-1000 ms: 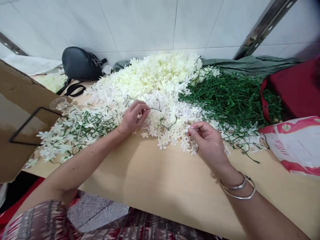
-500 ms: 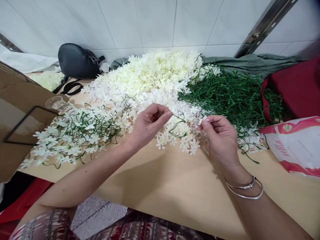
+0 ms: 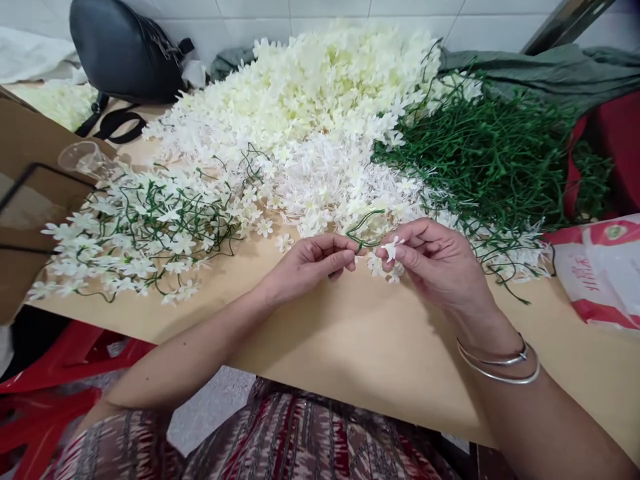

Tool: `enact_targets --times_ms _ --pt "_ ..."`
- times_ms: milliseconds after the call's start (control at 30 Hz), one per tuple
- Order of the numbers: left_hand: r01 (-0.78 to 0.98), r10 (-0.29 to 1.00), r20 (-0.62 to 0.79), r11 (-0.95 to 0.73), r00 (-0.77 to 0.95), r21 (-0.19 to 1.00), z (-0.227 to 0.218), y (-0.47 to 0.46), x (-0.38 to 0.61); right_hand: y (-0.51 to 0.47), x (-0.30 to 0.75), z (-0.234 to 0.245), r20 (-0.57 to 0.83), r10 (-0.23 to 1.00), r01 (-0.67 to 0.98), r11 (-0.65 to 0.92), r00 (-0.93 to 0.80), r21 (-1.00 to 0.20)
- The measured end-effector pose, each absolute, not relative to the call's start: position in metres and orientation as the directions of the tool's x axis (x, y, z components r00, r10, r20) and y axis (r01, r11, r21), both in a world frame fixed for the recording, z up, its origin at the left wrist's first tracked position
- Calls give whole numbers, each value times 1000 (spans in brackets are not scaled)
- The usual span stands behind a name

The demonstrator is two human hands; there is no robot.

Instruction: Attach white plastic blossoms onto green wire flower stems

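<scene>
Between the thumb and fingers of my left hand (image 3: 317,265) is pinched a thin green plastic stem (image 3: 367,223), its looped part rising above the fingertips. My right hand (image 3: 440,263) pinches a small white artificial flower (image 3: 393,249) close by on the right. Fingertips of both hands almost meet, just over the near edge of the flower heap. Behind them spreads a large pile of white and cream artificial flowers (image 3: 330,87). A tangle of green stems (image 3: 490,153) lies right of it. Flowers joined to stems (image 3: 165,227) are heaped on the left.
A cardboard box (image 3: 30,133) stands at the left edge, with a clear plastic cup (image 3: 83,159) beside it. A black bag (image 3: 125,53) rests at the back left. On the right are a red-and-white packet (image 3: 600,267) and a dark red bag (image 3: 617,147). Below left is a red stool (image 3: 75,353).
My hands have come closer together, the left moving right towards the flower in the right hand. The view has tilted downward and nearer to the table.
</scene>
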State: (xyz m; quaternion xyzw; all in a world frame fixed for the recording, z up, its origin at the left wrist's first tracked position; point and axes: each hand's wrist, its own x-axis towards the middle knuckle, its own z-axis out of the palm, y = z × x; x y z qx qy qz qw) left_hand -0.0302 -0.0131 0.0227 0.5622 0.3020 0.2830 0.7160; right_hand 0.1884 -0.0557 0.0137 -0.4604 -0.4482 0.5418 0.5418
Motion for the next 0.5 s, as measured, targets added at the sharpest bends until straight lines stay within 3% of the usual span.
enact_targets --times_ms 167,300,367,500 --pt "-13 792 -71 100 606 995 23 -15 -31 -56 185 18 -23 999 -102 -20 26 -995" --pt "97 847 63 -134 528 986 24 -19 -31 -57 180 25 21 1000 -72 22 11 -997" --pt "179 841 210 -336 498 925 23 -22 -30 -58 178 27 35 999 -84 35 0 -996" --pt "285 720 486 -664 496 692 22 -25 -31 -60 176 28 47 999 -80 46 -14 -996"
